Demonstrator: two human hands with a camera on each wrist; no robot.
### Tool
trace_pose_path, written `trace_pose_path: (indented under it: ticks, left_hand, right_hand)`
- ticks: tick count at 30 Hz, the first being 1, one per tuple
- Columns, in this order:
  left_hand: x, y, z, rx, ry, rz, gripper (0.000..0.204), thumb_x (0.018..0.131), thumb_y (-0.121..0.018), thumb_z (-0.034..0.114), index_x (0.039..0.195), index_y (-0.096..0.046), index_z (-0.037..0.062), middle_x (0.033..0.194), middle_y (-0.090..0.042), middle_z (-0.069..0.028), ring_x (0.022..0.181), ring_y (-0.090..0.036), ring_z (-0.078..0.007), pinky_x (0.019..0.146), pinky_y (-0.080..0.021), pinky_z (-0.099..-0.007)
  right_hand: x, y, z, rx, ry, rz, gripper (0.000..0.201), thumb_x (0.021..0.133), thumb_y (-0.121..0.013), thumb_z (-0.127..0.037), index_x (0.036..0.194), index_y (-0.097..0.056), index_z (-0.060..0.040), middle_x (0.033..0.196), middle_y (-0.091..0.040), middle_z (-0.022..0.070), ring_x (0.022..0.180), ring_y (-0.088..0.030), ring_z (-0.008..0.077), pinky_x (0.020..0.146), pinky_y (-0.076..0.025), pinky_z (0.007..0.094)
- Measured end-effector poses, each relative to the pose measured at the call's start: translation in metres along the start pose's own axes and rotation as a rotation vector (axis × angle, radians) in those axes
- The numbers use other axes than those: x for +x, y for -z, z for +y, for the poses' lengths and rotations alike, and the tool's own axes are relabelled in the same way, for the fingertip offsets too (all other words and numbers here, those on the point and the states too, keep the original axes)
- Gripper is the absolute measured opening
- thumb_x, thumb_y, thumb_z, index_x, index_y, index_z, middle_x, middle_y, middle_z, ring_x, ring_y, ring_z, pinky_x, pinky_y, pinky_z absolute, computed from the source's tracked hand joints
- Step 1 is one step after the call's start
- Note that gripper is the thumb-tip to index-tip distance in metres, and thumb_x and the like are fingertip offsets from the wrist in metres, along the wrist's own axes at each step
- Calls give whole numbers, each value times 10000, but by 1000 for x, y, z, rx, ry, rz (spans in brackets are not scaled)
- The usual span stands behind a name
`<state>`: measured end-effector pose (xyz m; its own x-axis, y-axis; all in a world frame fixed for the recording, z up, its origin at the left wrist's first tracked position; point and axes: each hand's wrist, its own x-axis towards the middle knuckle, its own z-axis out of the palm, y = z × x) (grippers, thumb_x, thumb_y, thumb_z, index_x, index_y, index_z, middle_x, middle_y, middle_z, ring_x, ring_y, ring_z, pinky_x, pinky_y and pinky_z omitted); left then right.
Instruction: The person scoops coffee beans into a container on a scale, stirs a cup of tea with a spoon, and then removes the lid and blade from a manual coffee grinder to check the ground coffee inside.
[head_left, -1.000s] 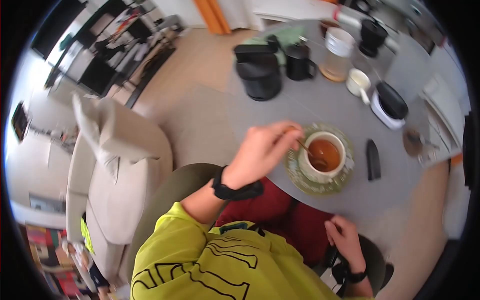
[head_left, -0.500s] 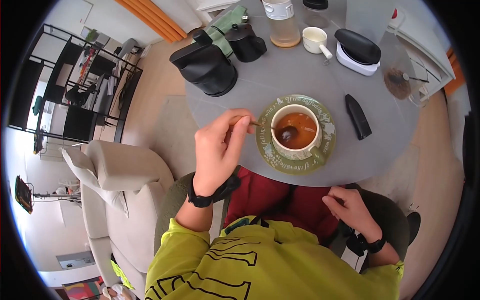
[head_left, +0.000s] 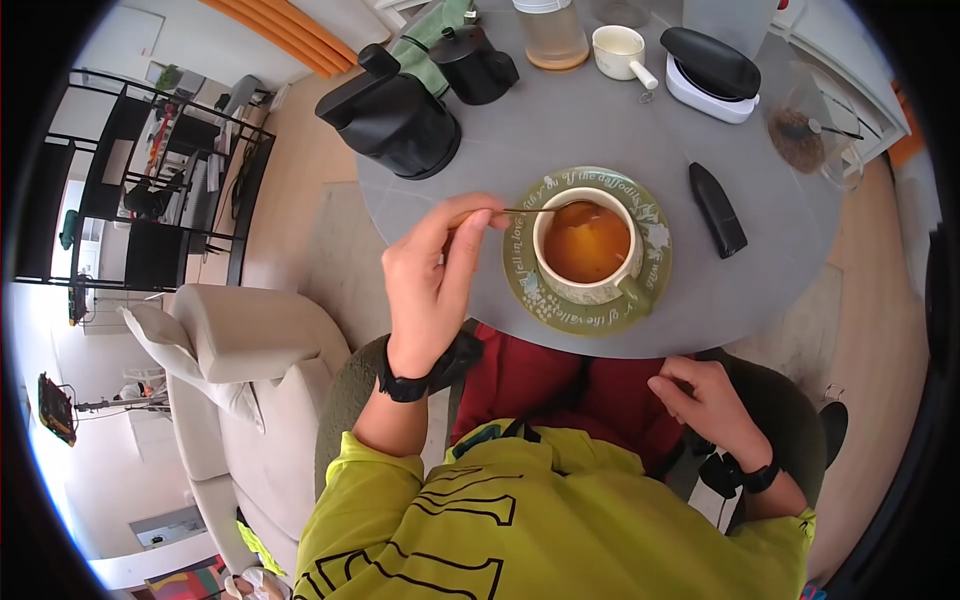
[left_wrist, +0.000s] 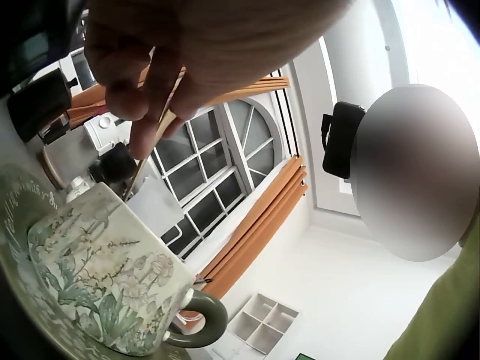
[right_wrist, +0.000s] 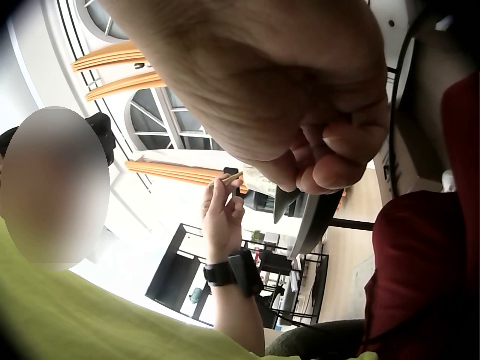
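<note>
In the head view my left hand (head_left: 432, 275) pinches the handle of a teaspoon (head_left: 530, 210) between thumb and fingers. The spoon lies across the rim of a cup (head_left: 585, 293), with its bowl at the far side of the amber tea (head_left: 590, 250). The cup has a floral pattern and a green handle. Under it is a green saucer (head_left: 530, 295) with white lettering. From the left wrist view, the cup's flowered side (left_wrist: 105, 277) shows below the hand. My right hand (head_left: 708, 405) rests by my lap, fingers loosely curled, holding nothing.
A black slim object (head_left: 717, 212) lies right of the saucer. Farther back stand a black kettle-like pitcher (head_left: 400, 125), a black moka pot (head_left: 475, 68), a small white pot (head_left: 620, 52), a white device with a black lid (head_left: 712, 85) and a glass jar (head_left: 800, 135).
The spoon bowl has moved from the tea's middle to the cup's far side. My left hand keeps its pinch. The right hand stays by the lap; the head view has shifted.
</note>
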<state>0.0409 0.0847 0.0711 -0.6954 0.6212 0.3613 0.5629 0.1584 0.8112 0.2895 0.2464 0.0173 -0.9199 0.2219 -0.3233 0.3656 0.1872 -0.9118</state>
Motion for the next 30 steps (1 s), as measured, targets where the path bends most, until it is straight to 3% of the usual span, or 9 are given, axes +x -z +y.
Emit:
trace_pose_path:
  ticks: [3,6,8,13,22,23,25,29,30]
  left_hand:
    - [-4,12,1,100,-54,16,121,934,-546,47,972,-654,6,778,-693,-46,598,-520,-27,525,-388,-182]
    - [-4,17,5,62,44,-55,129,941,-540,59,977,-648,-1,773,-695,-48,593,-507,-25,526,-388,-179]
    - [-5,14,3,-111,136,-108,143,950,-529,72,984,-644,-6,782,-701,-48,578,-482,-24,520,-389,-178]
    - [-2,-5,-2,-250,168,-111,159,958,-527,89,1004,-646,-5,807,-707,-46,550,-456,-25,508,-396,-182]
    - [-3,6,-3,52,-74,39,120,927,-560,44,970,-664,5,775,-692,-45,549,-479,-41,510,-388,-188]
    - [-4,10,-1,63,-61,9,117,925,-562,43,971,-662,3,773,-691,-45,551,-481,-40,511,-392,-190]
    - [-5,14,1,73,-46,-18,115,923,-565,41,972,-661,1,771,-690,-45,554,-484,-39,511,-397,-191]
    - [-6,12,-1,-147,108,-98,142,941,-546,72,989,-656,-3,790,-697,-51,560,-479,-37,521,-398,-183]
    - [-6,11,-3,-192,142,-122,161,952,-534,88,1008,-654,-4,802,-699,-54,562,-475,-36,530,-397,-179]
  right_hand:
    - [0,0,-1,10,-9,4,233,929,-584,-141,745,-538,-5,544,-519,19,476,-509,68,451,-396,224]
    - [0,0,2,4,-1,-1,231,927,-584,-138,744,-540,-4,547,-519,18,477,-509,68,451,-395,224]
    - [1,0,2,-3,-4,-11,229,926,-585,-137,745,-542,-4,548,-520,17,479,-510,68,450,-395,224]
    - [0,-1,2,0,-10,-1,230,925,-589,-140,748,-543,0,559,-525,17,488,-510,68,455,-405,225]
    - [0,-1,1,9,-16,-3,231,928,-584,-135,746,-541,1,564,-521,19,490,-508,69,462,-405,226]
    - [0,0,0,10,-17,-3,231,928,-584,-135,746,-541,1,564,-521,19,490,-508,69,462,-405,226]
    - [0,1,-2,-16,-67,-28,218,911,-610,-170,793,-547,2,602,-536,103,518,-573,175,496,-445,291]
    - [1,0,-6,-28,-78,-36,213,910,-611,-164,794,-548,3,606,-537,103,518,-575,175,490,-443,290]
    - [1,-1,-5,-29,-40,-9,215,918,-599,-147,771,-542,-1,576,-525,58,499,-539,122,474,-417,257]
